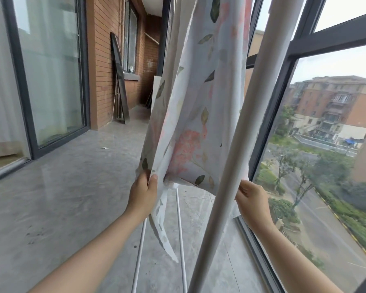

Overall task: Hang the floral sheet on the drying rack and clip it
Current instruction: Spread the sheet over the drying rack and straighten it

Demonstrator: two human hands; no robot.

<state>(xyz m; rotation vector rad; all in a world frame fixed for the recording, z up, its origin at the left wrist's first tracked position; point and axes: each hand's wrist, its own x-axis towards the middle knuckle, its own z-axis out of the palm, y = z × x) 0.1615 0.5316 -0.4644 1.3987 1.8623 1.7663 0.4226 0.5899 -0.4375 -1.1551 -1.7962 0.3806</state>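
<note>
Left hand [143, 192] pinches floral sheet [199, 106] lower edge; right hand [251, 198] grips opposite edge behind white drying rack pole [247, 115]. Sheet hangs from above.

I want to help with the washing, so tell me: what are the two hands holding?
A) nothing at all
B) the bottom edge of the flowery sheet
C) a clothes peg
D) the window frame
B: the left hand and the right hand each pinch the bottom edge of the flowery sheet, which hangs down from above beside the white pole.
</note>
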